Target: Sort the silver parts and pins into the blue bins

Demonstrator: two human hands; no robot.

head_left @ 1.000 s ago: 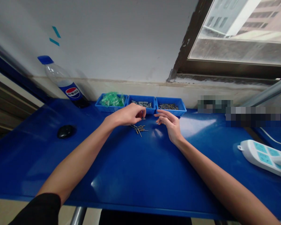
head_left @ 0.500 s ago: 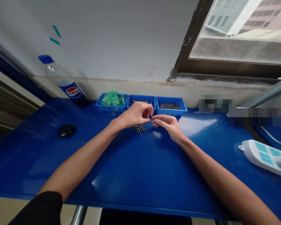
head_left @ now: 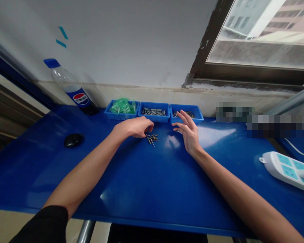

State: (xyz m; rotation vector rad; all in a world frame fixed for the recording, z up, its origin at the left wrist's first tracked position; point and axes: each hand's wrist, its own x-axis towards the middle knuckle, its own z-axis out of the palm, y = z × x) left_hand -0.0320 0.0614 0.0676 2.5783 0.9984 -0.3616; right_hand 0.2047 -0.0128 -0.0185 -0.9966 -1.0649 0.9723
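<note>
My left hand [head_left: 134, 128] is lowered to the table at the left edge of a small pile of thin, brass-and-grey screw-like pieces [head_left: 153, 138]. Its fingers are curled down and closed at the pile; the tips are partly hidden, and what they pinch is too small to make out. My right hand [head_left: 190, 135] is raised to the right of the pile, fingers spread and holding nothing. It hovers just in front of a blue bin of screws [head_left: 199, 118], covering part of it. Beside that stands a blue bin of small grey pieces [head_left: 155, 118].
A third blue bin [head_left: 121, 116] holds a green plastic bag [head_left: 123, 106]. A cola bottle [head_left: 78, 96] stands at the back left, with a black mouse [head_left: 73, 140] in front. On the right lies a white power strip [head_left: 288, 168]. The wall and window [head_left: 263, 50] bound the blue table [head_left: 152, 189].
My hands were together above the table with a small dark piece between their fingertips. They have parted: the left went down-left to the pile, the right moved right and opened.
</note>
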